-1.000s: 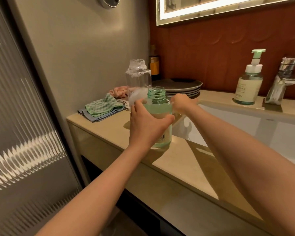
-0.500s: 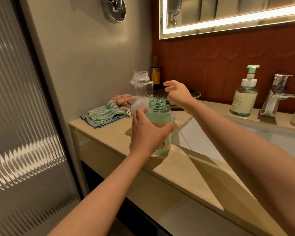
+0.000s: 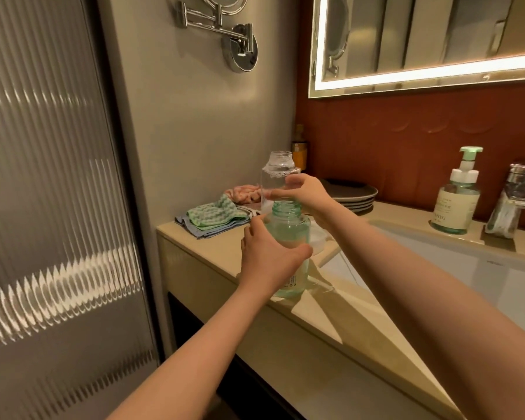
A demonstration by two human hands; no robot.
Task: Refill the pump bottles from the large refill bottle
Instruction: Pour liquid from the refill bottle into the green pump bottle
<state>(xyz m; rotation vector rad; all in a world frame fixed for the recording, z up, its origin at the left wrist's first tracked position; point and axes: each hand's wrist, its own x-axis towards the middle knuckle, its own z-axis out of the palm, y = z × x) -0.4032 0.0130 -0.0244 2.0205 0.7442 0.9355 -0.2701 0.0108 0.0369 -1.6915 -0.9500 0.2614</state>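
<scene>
Bathroom counter [image 3: 331, 316]: my left hand [image 3: 267, 262] grips the uncapped green bottle [image 3: 288, 228]; my right hand [image 3: 306, 192] curls round the refill bottle [image 3: 278, 165]; pouring seemingly not yet begun.

A bathroom: sink [image 3: 437, 259], faucet [image 3: 515, 195], lit mirror [image 3: 422, 40].

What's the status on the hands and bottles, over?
Left hand grips uncapped green bottle, upright on counter. Right hand grasps clear refill bottle behind it. Nothing blocking.

Left hand [image 3: 270, 262] holds the green bottle [image 3: 288, 234]; right hand [image 3: 306, 192] grasps the clear bottle [image 3: 278, 165].
</scene>
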